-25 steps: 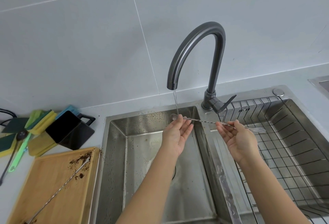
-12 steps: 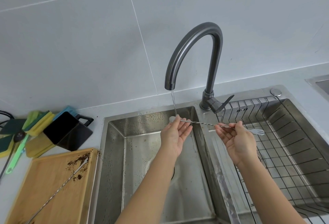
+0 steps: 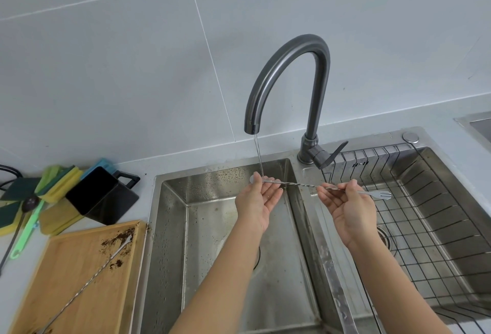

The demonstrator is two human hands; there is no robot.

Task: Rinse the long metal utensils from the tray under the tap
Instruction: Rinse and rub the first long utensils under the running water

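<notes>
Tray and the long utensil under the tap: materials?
Tray: looks like wood or bamboo, matte tan with visible grain, dirtied by dark grounds. Long utensil, held by left hand and right hand: seemingly polished steel, silvery and reflective, with a twisted stem and forked end.

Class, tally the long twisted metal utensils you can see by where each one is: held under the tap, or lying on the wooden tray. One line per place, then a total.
Held under the tap by left hand and right hand: 1, the held utensil
Lying on the wooden tray: 1, the tray utensil
Total: 2
</notes>
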